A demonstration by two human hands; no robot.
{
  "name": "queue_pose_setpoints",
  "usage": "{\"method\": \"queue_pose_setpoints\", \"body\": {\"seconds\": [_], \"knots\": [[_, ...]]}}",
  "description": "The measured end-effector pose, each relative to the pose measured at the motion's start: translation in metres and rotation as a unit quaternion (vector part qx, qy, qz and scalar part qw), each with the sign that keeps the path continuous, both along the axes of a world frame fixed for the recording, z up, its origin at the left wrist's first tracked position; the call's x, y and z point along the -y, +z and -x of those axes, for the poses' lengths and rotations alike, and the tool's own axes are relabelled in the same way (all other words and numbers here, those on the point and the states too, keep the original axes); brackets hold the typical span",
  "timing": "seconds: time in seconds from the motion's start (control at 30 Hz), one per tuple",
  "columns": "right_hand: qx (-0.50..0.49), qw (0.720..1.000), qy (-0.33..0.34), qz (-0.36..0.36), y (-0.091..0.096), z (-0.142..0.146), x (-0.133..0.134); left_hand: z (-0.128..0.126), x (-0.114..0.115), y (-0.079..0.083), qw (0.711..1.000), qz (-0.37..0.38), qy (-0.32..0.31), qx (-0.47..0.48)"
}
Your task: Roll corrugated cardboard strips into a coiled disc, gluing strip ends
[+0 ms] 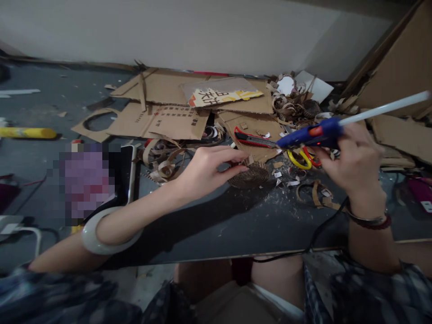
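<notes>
Head view: right hand fingers clamped on a blue hot glue gun, nozzle aimed toward the coiled cardboard disc beneath the slightly parted left-hand fingers.

The glue gun is blue with a red patch. Left of it sits a red-and-black utility knife; below it, yellow scissor handles.

Craft workshop: cardboard offcuts, hot glue gun

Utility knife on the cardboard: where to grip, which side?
Grip the utility knife's red-and-black handle at its rear end, from above on the left. It lies flat on the cardboard, and its metal end points right, almost at the nozzle of the blue glue gun.
</notes>
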State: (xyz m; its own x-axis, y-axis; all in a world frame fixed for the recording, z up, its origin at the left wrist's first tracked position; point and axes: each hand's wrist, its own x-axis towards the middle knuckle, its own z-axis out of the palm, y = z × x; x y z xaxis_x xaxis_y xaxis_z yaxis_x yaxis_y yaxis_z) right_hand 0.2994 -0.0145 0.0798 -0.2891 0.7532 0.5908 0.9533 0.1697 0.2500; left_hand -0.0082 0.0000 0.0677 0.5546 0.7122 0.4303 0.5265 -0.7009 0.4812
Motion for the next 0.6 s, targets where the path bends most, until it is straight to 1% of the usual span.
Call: {"method": "queue_pose_setpoints", "body": {"seconds": [0.07, 0.1, 0.17, 0.27, 0.3, 0.4, 0.5, 0.6], "knots": [[-0.058, 0.992, -0.114, 0.011, 0.003, -0.014, 0.0, 0.0, 0.0, 0.0, 1.0, -0.004, -0.003, 0.002], [-0.091, 0.981, -0.172, 0.016, 0.004, -0.024, 0.0, 0.001, 0.0, 0.0, 1.0, -0.005, -0.004, 0.004], [-0.148, 0.949, -0.277, 0.022, 0.002, -0.048, 0.002, 0.0, 0.0, 0.0, 1.0, -0.004, -0.006, 0.004], [-0.177, 0.904, -0.381, 0.08, -0.01, -0.086, 0.007, 0.0, 0.0, 0.001, 1.0, -0.001, -0.002, 0.002], [-0.18, 0.893, -0.401, 0.097, -0.017, -0.097, 0.009, 0.0, 0.0, 0.001, 1.0, 0.001, 0.0, 0.002], [-0.18, 0.882, -0.42, 0.115, -0.04, -0.118, 0.007, -0.001, 0.0, 0.001, 1.0, 0.005, 0.003, 0.0], [-0.188, 0.891, -0.399, 0.108, -0.063, -0.122, -0.001, -0.001, -0.001, 0.001, 1.0, 0.007, 0.008, 0.002], [-0.172, 0.904, -0.372, 0.123, -0.076, -0.118, -0.008, -0.001, -0.001, 0.001, 1.0, 0.008, 0.012, 0.007]]}}
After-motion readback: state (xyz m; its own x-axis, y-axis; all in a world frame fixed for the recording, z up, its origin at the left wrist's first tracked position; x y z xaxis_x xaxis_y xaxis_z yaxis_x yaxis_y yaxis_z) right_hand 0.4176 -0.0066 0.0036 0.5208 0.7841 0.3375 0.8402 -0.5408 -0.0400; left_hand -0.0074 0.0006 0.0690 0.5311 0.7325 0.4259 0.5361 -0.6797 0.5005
